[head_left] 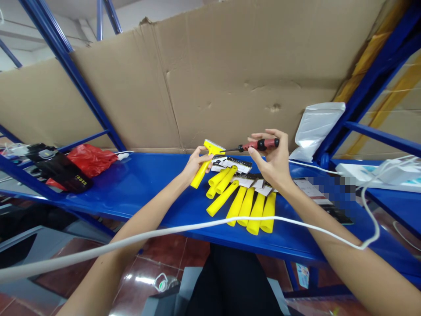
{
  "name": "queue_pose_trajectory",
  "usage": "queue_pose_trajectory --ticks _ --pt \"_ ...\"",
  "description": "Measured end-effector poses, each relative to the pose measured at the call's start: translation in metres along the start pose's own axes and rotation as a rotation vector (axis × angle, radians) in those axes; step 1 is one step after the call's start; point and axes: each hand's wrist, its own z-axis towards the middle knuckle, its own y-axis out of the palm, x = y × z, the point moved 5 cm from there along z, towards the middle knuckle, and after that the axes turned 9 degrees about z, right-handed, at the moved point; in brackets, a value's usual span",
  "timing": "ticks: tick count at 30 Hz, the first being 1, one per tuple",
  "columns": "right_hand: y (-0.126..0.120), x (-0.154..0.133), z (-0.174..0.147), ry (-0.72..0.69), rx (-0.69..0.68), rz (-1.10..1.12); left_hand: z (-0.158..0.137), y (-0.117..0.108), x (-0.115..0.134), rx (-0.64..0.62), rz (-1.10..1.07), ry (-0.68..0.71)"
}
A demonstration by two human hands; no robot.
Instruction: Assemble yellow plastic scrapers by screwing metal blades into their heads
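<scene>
My left hand [196, 162] is closed around a yellow scraper [201, 174], its wide head tilted up and its round handle pointing down toward me. In my right hand [274, 160] is a screwdriver [259, 145] with a red and black handle, held level. The screwdriver's thin shaft points left, and its tip meets the scraper's head or lies just in front of it; I cannot tell which. Below and between my hands, several more yellow scrapers [237, 204] lie in a loose pile, handles toward me. Printed cards [241, 165] cover their heads.
A white cable [171, 229] crosses in front of the blue shelf [141, 175]. Left sit a black bag [62, 169] and a red plastic bag [94, 160]. A tall cardboard sheet [230, 79] stands behind. On the right are a white pouch [317, 129] and a power strip [358, 173].
</scene>
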Motion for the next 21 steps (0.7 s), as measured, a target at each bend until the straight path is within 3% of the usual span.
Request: queue_pose_trajectory --ticks 3,9,14,21 --pt "0.0029 0.0005 -0.0007 0.018 -0.04 0.033 -0.0004 -0.0003 -0.0002 0.005 -0.001 -0.011" --pt "0.0001 -0.0051 -0.0007 -0.04 0.044 -0.098 0.0002 0.0005 -0.0019 0.004 0.01 -0.01" --pt "0.0064 -0.0037 -0.0018 -0.016 -0.065 0.043 0.0014 -0.001 -0.0028 0.014 0.016 -0.01" --pt "-0.0005 -0.0008 -0.0017 -0.028 0.045 -0.086 0.001 0.0002 -0.0036 -0.006 0.029 -0.018"
